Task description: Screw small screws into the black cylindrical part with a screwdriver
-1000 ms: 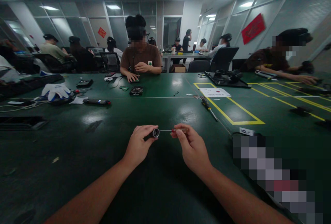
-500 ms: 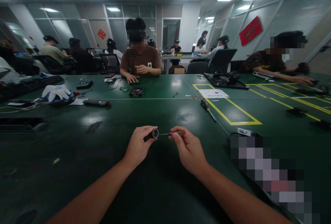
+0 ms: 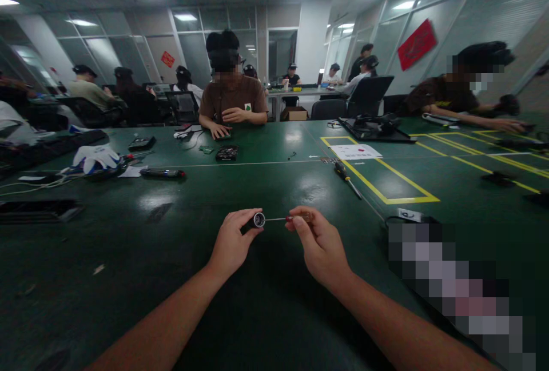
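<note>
My left hand point(image 3: 234, 239) is closed around a short black cylinder point(image 3: 258, 220) with a silver ring at its round end; most of its body is hidden by the fingers. That end faces right and toward me. In my right hand point(image 3: 319, 242), fingers and thumb pinch the reddish, see-through handle of a small screwdriver point(image 3: 277, 219). Its thin metal shaft points left and reaches the rim of the cylinder; whether the tip touches anything inside, I cannot tell. Both hands are held above the green table point(image 3: 274, 314).
A yellow-black screwdriver point(image 3: 348, 179) lies ahead right, near a white sheet point(image 3: 355, 152) and yellow tape. A dark pen-shaped tool point(image 3: 163, 173) and white gloves point(image 3: 96, 156) are at left. A co-worker point(image 3: 234, 96) sits opposite; another person leans in at right.
My right hand has drawn slightly to the right with the screwdriver, so more of its shaft shows. The left hand keeps hold of the cylinder. The view has shifted slightly.
</note>
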A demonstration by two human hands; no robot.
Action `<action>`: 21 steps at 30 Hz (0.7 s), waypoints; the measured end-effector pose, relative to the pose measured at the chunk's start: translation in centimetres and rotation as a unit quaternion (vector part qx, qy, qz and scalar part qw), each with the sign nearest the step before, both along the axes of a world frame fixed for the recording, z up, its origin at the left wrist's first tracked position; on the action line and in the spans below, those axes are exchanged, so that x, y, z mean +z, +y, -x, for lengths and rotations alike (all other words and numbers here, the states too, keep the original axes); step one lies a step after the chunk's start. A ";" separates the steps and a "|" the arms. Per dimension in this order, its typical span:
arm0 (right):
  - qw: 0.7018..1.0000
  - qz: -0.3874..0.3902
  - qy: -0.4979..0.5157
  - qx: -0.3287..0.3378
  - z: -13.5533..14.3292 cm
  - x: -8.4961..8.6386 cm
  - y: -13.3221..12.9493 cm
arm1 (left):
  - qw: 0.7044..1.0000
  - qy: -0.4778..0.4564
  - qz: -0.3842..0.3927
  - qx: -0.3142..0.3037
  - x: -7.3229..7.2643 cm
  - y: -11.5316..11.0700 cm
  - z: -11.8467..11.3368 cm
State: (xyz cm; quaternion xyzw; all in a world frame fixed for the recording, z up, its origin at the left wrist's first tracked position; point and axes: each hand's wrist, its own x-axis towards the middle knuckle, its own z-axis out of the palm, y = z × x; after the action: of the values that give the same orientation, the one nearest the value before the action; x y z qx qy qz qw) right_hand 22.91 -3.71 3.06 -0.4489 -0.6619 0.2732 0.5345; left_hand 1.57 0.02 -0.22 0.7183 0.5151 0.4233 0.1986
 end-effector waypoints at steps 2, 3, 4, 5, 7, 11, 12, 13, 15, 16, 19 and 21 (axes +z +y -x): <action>0.999 -0.007 -0.037 0.002 0.0 0.1 0.0 | 1.000 0.001 -0.008 -0.001 0.0 0.0 0.0; 0.999 -0.009 -0.054 0.004 0.1 0.2 -0.1 | 1.000 0.001 -0.012 -0.002 -0.1 0.0 0.0; 0.997 -0.011 -0.070 0.007 0.1 0.2 -0.1 | 1.000 0.001 -0.015 -0.004 -0.2 0.1 0.1; 0.997 -0.015 -0.081 0.010 0.1 0.3 -0.2 | 1.000 0.001 -0.018 -0.005 -0.2 0.1 0.1; 0.995 -0.025 -0.097 0.018 0.2 0.4 -0.3 | 1.000 0.001 -0.025 -0.007 -0.3 0.1 0.2; 0.998 -0.004 -0.067 0.012 0.2 0.2 -0.2 | 1.000 -0.002 -0.026 -0.008 -0.2 0.0 0.2; 0.999 0.013 -0.036 0.008 0.2 0.1 0.0 | 1.000 -0.003 -0.023 -0.007 -0.1 0.0 0.2; 0.999 0.031 0.002 0.005 0.2 0.0 0.2 | 1.000 -0.003 -0.020 -0.006 0.0 -0.1 0.1; 0.996 0.057 0.071 0.000 0.2 -0.3 0.6 | 1.000 -0.002 -0.014 -0.005 0.1 -0.1 0.1; 0.993 0.065 0.096 0.000 0.3 -0.4 0.8 | 1.000 -0.003 -0.011 -0.005 0.2 -0.2 0.1; 0.990 0.068 0.119 0.013 0.3 -0.6 1.0 | 1.000 -0.014 0.000 -0.010 0.2 -0.2 0.0; 0.992 0.062 0.107 0.022 0.3 -0.7 0.9 | 1.000 -0.022 0.001 -0.013 0.2 -0.2 -0.1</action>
State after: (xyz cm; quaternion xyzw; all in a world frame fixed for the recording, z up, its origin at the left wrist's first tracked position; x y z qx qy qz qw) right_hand 22.61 -2.85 2.39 -0.4346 -0.5925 0.3719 0.5672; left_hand 1.63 -0.23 -0.02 0.7155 0.5012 0.4361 0.2159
